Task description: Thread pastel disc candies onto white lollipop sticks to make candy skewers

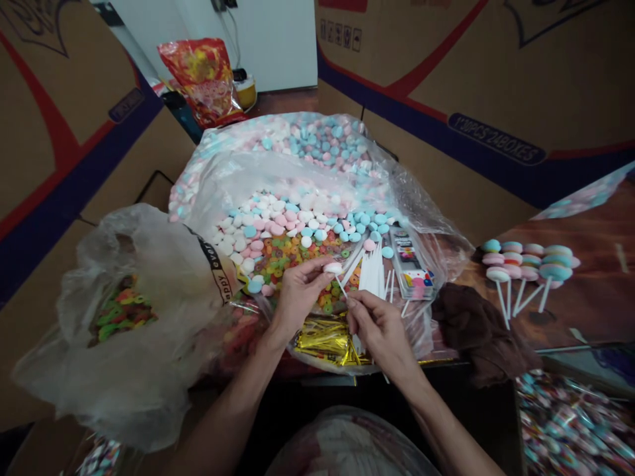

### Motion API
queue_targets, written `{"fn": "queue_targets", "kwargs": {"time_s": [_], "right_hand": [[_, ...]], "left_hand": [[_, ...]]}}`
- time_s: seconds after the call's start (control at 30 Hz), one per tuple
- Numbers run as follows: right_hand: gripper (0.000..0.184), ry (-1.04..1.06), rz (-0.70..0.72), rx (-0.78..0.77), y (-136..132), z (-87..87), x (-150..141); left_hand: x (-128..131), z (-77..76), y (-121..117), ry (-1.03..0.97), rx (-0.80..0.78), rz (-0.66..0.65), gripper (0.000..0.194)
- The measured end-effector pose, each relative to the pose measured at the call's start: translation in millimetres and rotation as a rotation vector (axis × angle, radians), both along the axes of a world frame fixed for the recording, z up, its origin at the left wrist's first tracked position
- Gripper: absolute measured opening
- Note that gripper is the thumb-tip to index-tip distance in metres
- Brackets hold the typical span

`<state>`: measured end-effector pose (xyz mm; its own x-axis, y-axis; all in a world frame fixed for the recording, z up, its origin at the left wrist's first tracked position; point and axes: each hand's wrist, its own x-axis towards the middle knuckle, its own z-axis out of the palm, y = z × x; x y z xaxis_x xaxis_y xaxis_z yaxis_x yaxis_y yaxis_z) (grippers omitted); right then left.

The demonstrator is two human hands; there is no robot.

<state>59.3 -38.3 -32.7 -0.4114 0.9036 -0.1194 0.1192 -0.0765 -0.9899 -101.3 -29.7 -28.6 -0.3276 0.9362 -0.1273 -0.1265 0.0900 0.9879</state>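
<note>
My left hand [296, 294] pinches a pale pink round candy [333, 268] between thumb and fingers. My right hand [376, 325] is closed round a thin white stick [342, 287] whose upper end meets the candy. Both hands hover over an open clear plastic bag [421, 211] heaped with white, pink and blue round candies [292, 218] and coloured ring candies [288, 254]. A bundle of white sticks [372, 271] lies just right of my hands. Gold twist ties [325, 340] lie below them.
Several finished candy lollipops [526, 264] lie on the brown surface at right, beside a dark brown cloth [476, 327]. A flat printed packet [411, 268] lies by the sticks. A cloudy bag of coloured rings [124, 314] stands left. Large cardboard boxes [471, 79] wall both sides.
</note>
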Motion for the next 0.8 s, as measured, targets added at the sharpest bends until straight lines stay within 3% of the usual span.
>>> {"fn": "queue_targets", "kwargs": {"time_s": [0.13,0.27,0.47,0.6,0.8], "right_hand": [[0.024,0.112,-0.124,-0.012,-5,1.3,-17],[0.023,0.124,-0.169,-0.012,-7,5.7,-27],[0.027,0.17,-0.24,-0.032,14,2.6,-24],[0.027,0.091,-0.268,-0.028,31,-7.7,-5],[0.025,-0.016,-0.307,-0.007,31,-13.8,13]], "left_hand": [[1,-4.0,-4,0.048,0.02,0.028,0.032],[3,-5.7,-10,0.268,0.115,0.017,0.026],[10,-1.6,-14,0.557,0.218,-0.197,0.032],[9,0.8,9,0.634,0.15,-0.213,0.034],[4,0.0,54,1.208,-0.006,-0.184,0.036]]}}
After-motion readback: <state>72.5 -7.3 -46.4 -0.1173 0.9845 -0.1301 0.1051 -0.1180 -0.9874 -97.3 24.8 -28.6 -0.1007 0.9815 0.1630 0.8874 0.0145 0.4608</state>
